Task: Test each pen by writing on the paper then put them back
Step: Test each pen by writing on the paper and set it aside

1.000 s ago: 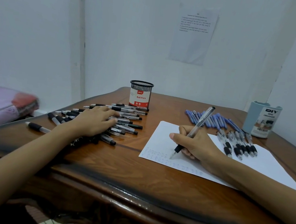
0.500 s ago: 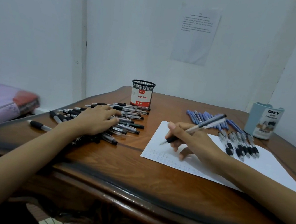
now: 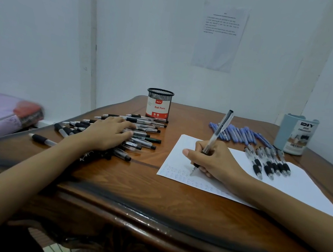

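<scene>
While left grip (image 3: 107, 134) rests on pile (image 3: 147, 140), right grip (image 3: 216, 163) pinches pen (image 3: 219, 129).

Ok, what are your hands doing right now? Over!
Right hand grips pen, tip on paper. Left hand rests on black pen pile. Nothing in the way.

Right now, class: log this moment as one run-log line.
right hand: grips pen, tip on paper | left hand: rests on black pen pile | step: testing
</scene>
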`<state>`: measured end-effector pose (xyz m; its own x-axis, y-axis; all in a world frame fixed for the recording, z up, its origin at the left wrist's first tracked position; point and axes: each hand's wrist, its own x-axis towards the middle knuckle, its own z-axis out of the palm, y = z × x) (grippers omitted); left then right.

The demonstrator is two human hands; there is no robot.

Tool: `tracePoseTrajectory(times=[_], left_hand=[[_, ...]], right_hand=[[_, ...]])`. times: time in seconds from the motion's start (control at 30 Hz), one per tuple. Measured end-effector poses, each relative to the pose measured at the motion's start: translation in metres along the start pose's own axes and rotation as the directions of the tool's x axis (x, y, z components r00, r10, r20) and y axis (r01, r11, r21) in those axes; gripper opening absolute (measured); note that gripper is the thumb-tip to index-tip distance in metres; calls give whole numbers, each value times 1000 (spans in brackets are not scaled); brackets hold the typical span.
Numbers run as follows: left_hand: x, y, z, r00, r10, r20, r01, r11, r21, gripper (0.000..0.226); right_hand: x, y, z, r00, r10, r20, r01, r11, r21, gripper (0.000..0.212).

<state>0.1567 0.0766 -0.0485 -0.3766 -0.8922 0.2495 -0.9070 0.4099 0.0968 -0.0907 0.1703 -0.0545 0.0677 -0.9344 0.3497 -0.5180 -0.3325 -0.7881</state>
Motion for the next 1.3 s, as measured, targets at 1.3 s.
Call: tracePoseTrajectory(times=[1.3], left_hand=[[0,0,0,1000,14,-3,-14,1000,-5,40]], right_hand=[[-1,0,-1,996,-55,-65,52,998,-42,39]])
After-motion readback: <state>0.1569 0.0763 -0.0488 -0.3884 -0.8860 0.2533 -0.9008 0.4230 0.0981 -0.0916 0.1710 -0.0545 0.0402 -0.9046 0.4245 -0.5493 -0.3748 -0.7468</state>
